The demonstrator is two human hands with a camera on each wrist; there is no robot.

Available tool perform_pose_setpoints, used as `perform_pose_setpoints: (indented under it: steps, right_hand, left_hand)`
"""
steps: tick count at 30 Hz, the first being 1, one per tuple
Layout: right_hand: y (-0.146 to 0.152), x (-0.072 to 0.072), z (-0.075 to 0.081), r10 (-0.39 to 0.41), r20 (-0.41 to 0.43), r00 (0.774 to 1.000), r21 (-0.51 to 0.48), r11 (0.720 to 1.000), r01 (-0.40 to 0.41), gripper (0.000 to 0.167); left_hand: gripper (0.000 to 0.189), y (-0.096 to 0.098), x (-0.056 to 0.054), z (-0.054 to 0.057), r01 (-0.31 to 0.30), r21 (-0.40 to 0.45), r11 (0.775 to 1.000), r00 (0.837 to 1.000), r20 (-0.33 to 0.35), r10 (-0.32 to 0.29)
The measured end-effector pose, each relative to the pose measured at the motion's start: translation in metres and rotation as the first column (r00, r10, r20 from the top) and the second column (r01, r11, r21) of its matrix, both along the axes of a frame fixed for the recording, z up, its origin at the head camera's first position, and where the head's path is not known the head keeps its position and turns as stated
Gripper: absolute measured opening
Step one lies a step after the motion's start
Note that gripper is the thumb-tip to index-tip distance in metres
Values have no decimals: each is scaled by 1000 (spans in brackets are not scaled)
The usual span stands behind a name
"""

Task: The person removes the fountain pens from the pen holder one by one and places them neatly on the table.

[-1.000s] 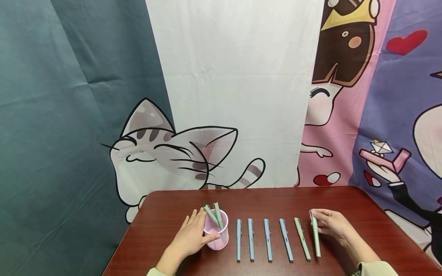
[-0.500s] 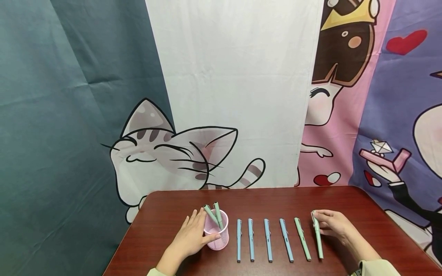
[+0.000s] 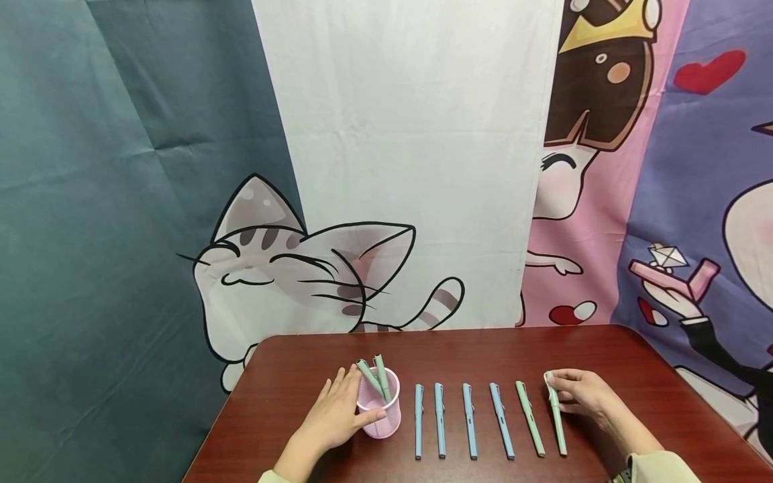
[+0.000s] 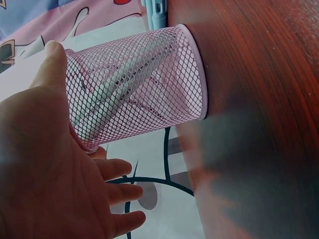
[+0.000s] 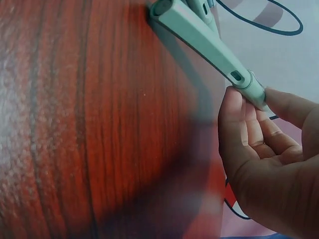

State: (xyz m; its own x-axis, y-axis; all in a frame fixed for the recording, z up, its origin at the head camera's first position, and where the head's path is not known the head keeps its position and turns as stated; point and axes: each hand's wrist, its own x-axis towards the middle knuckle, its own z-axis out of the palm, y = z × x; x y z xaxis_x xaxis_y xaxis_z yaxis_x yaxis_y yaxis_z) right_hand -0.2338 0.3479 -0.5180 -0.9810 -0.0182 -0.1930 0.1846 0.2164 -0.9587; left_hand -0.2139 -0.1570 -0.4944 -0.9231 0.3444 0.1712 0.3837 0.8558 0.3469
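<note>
My left hand (image 3: pixel 338 409) rests against the pink mesh pen holder (image 3: pixel 386 424), thumb and index finger at opposite sides of its rim, the other fingers straight. Two green pens (image 3: pixel 380 377) lean inside the holder; their lower parts show through the mesh in the left wrist view. At the right end of the row, my right hand (image 3: pixel 582 392) pinches a light green pen (image 5: pixel 199 42) between thumb and fingers by its capped end. The pen slants, with its far end low at the table. Beside it lies another green pen (image 3: pixel 529 419).
Several blue pens (image 3: pixel 470 421) lie side by side between the pen holder and the green pens. All stand on a reddish-brown wooden table (image 3: pixel 483 355). Behind its far edge hangs a cartoon-printed cloth (image 3: pixel 417 134).
The green pen in my right hand has shifted slightly right and toward me, its top a little lower, away from the neighbouring green pen. My left hand and the pen holder have stayed put.
</note>
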Motion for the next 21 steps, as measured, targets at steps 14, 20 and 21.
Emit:
perform_pose_setpoints:
  steps: [14,20,21]
  right_hand:
    - [-3,-9,-4,16,3,1000,300,954,-16,45]
    - [-8,-10,-5,-2,-10,1000,338,941,6,43]
    - [-9,-10,-5,-3,-20,1000,355,935,10,42]
  left_hand:
    - [105,1,-1,0,-2,0,1000,1000,11,2]
    - [105,1,-1,0,-2,-1,1000,1000,9,2]
    - [105,1,-1,0,-2,-1,1000,1000,7,2]
